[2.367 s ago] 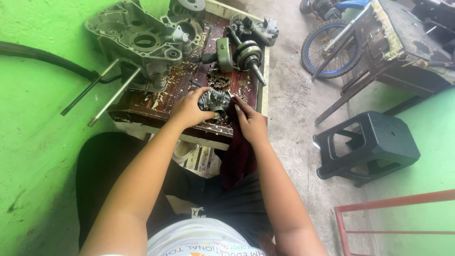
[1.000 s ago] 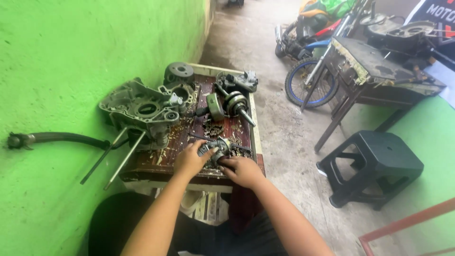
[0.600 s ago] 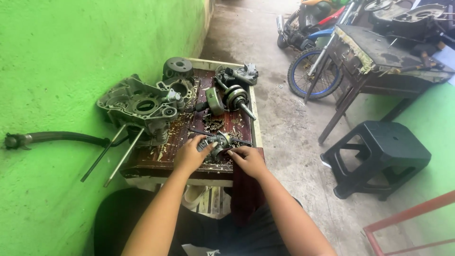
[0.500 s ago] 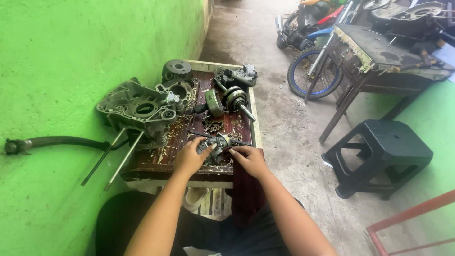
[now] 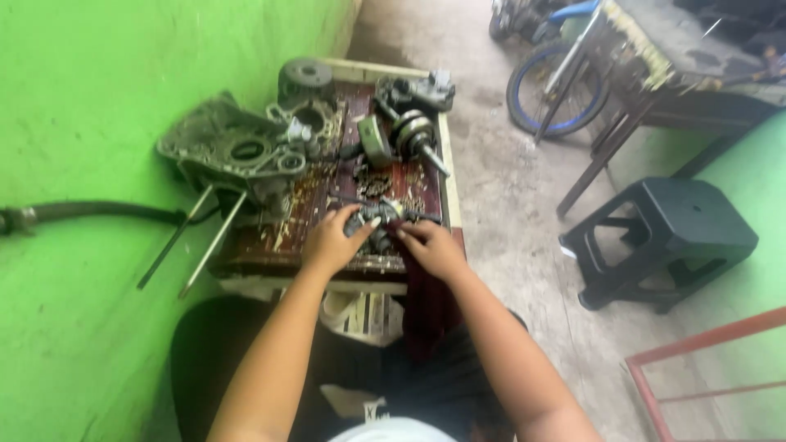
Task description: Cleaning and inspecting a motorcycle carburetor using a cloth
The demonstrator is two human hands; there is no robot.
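both hands at the near edge of the desk [image 5: 446, 176], closed around one small dark metal assembly [image 5: 378, 225]. left hand [image 5: 332, 241] cupped over its left side with fingers curled; right hand [image 5: 434, 247] gripping its right side, a dark red rag [image 5: 426, 307] hanging from beneath that hand over the desk's front edge. assembly resting low on the wooden top, between the two hands, touching both. too blurred and too covered by fingers to say whether gears, a clutch piece or something else.

progress, as a judgement: teardown well advanced, with engine parts already spread loose over the desk, and the small assembly in the grip not yet separated or cleaned through. nothing shown put back together.

counted on the desk: one large grey crankcase half [image 5: 233, 151] at the far left, overhanging the edge; two long metal studs [image 5: 192, 241] slanting down from it; one round dark cover [image 5: 304, 78] at the far corner; one crankshaft [image 5: 413, 135] with its tapered end pointing toward the right edge; one grey housing piece [image 5: 417, 90] behind it; a scatter of small bits [image 5: 372, 184] in the middle, too fine to count.

beside the desk: one black hose [image 5: 90, 211] along the green wall, one black plastic stool [image 5: 667, 237] on the concrete floor, one blue-rimmed wheel [image 5: 548, 86] farther off.
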